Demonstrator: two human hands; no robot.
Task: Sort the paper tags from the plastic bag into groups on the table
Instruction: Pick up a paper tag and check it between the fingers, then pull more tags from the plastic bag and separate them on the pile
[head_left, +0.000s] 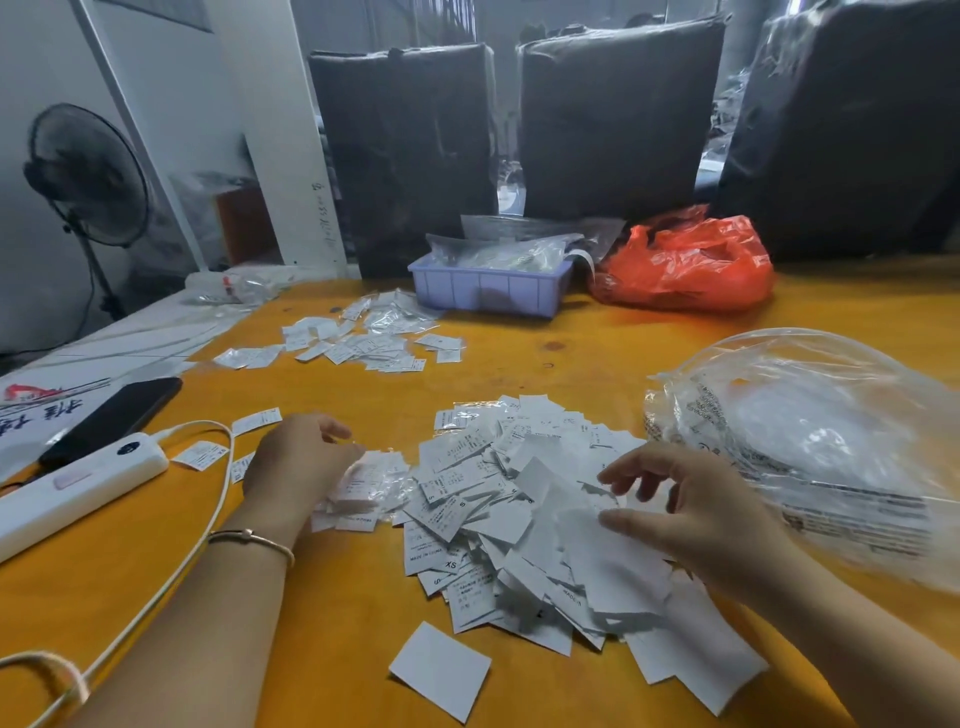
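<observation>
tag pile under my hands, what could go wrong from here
The loose tag pile sprawls wide, so a sweep of the right hand could push tags off the near edge. The left hand grips a small stack beside the pile; setting it down there could remix it.

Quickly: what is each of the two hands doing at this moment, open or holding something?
Left hand: grips a small bundle of tags.
Right hand: open, fingers spread over the tag pile, holding nothing clearly.
</observation>
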